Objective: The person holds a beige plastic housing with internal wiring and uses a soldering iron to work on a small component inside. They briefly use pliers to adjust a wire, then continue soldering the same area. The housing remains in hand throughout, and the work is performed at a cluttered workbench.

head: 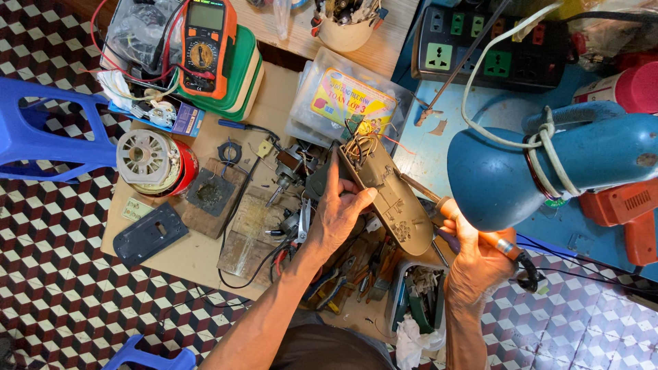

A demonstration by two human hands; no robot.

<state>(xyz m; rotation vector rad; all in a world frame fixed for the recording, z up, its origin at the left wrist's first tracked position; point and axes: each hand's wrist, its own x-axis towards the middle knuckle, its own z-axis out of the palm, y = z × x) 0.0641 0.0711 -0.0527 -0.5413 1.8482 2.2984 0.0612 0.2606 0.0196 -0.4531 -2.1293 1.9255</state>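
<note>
Seen from above, a person works at a cluttered wooden surface over a chequered tile floor. The left hand is closed around a long olive-grey plastic housing, tilted, with bare wires at its upper end. The thumb lies on the housing's open face and the fingers wrap its far side. The right hand is closed around the orange handle of a soldering iron, its metal shaft angled up towards the housing's edge. A blue metal desk lamp hangs just beside this hand and hides part of the iron.

Judging from the grip, the work goes best with the housing held firmly steady, the tip touched only to the joint, and the left fingers kept away from the hot shaft.

Nearby lie an orange multimeter, a round red-and-white motor part, a black power strip, and loose pliers.
</note>
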